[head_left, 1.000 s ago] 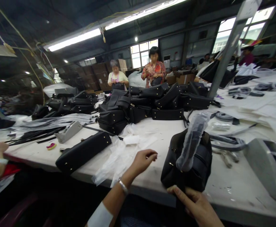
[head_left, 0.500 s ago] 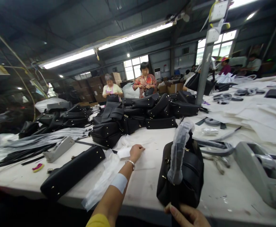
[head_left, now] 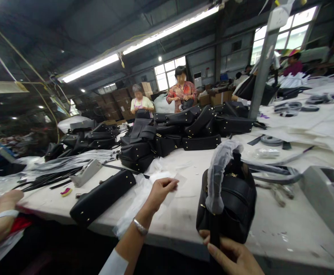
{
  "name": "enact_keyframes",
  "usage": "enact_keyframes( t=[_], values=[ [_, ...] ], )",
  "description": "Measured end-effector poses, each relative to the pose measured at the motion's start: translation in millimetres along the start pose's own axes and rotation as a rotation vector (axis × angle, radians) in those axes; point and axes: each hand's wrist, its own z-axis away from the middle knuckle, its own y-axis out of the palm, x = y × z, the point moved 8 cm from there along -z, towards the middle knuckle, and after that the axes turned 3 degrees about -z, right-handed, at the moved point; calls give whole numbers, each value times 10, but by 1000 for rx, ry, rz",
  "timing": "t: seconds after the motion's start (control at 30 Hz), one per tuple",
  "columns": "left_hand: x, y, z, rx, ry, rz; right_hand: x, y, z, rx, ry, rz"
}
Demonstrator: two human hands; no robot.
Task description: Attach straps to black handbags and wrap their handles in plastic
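My left hand is raised over the table, thumb and fingertips pinched on a small clear plastic piece. Beneath and beside that wrist lies crumpled white wrapping. At the near table edge, my right hand grips a black strap between thumb and fingers. The strap runs up to a black handbag standing on the table, its handle wrapped in translucent white film. Part of the right-hand fingers is hidden behind the strap.
Another black bag lies at my left, near a grey tape dispenser. A larger dispenser stands at right. Piled black bags and a metal post are further back. Someone's arm enters from the left; two people stand behind the pile.
My left hand has lifted from the table surface toward me, with the clear piece now visible at its fingertips. The right hand stays at the strap. Another person's arm has appeared at left.
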Motion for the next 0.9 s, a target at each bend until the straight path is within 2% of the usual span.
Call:
enact_keyframes(
  t=[0.07, 0.13, 0.27, 0.33, 0.4, 0.53, 0.63, 0.77, 0.83, 0.9],
  values=[
    [121, 92, 215, -8, -41, 131, 36, 60, -9, 27, 1, -33],
    [339, 188, 329, -34, -110, 256, 98, 126, -12, 32, -8, -75],
    [835, 340, 355, -48, -281, 479, 202, 223, -4, 35, -11, -117],
    [942, 366, 337, -11, -328, 591, 215, 232, 3, 29, -3, -119],
    [918, 357, 327, 54, -340, 701, 196, 241, 12, 38, 14, -123],
    [733, 273, 314, 155, -301, 868, 143, 286, 26, 84, 36, -168],
    [741, 203, 230, 104, -250, 942, 131, 322, 28, 102, 41, -198],
    [929, 175, 69, -10, -261, 976, 146, 361, 25, 112, 34, -217],
    [936, 164, 11, 0, -266, 1007, 140, 361, 23, 111, 36, -211],
    [851, 131, -15, 48, -248, 1065, 127, 352, 18, 116, 33, -202]
  ],
)
